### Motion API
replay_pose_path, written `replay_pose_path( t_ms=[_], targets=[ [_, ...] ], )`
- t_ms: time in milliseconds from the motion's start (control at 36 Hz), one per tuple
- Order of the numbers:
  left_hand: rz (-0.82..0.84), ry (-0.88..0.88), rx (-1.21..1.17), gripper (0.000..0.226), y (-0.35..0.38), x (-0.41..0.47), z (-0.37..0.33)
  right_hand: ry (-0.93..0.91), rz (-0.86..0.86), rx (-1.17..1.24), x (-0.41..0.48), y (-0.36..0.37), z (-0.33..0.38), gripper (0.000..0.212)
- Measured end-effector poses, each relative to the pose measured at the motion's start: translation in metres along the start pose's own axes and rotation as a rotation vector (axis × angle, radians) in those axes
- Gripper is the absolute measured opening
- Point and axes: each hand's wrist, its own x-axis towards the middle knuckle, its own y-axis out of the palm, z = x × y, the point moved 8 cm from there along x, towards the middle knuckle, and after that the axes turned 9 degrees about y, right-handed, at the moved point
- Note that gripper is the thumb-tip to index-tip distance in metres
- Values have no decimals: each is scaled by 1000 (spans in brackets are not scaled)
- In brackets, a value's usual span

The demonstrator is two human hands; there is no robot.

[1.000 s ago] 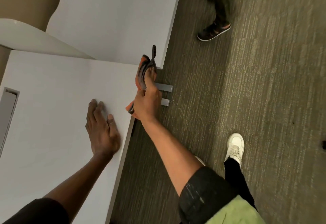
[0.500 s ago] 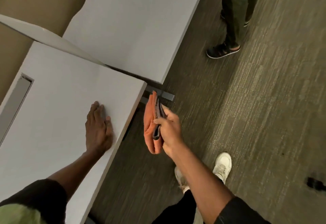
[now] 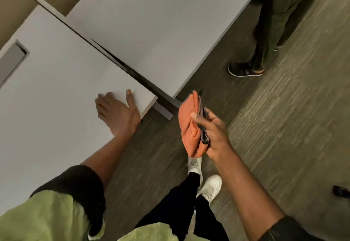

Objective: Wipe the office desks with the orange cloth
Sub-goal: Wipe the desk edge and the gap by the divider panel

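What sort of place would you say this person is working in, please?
Most likely an office: two plain grey desks stand edge to edge, the nearer one with a rectangular cable cutout, on short-pile commercial carpet.

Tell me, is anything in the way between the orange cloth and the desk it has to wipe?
Nothing visible blocks it. The right hand holds the folded orange cloth in the air over the carpet, beside the near desk. Only open space lies between them. The left hand rests flat on that desk's corner, covering a small patch.
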Motion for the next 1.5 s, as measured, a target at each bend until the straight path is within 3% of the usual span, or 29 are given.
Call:
replay_pose_path(
  t_ms=[194, 639, 806, 1222, 1389, 1500],
  targets=[
    [54, 10, 32, 83, -2, -1, -5, -146, -138, -357, 19, 28, 46, 55],
    [71, 3, 49, 76, -3, -1, -7, -294, 37, -860, 50, 84, 84, 59],
    [53, -27, 66, 70, -4, -4, -8, -220, 188, -915, 49, 95, 71, 59],
    [50, -28, 90, 56, -3, -5, -14, -232, 362, -1086, 82, 155, 67, 56],
    [24, -32, 68, 56, -5, -7, -13, -344, 483, -1199, 119, 215, 79, 48],
    [21, -27, 64, 57, -4, -6, -11, -455, 497, -1277, 92, 195, 73, 59]
  ],
)
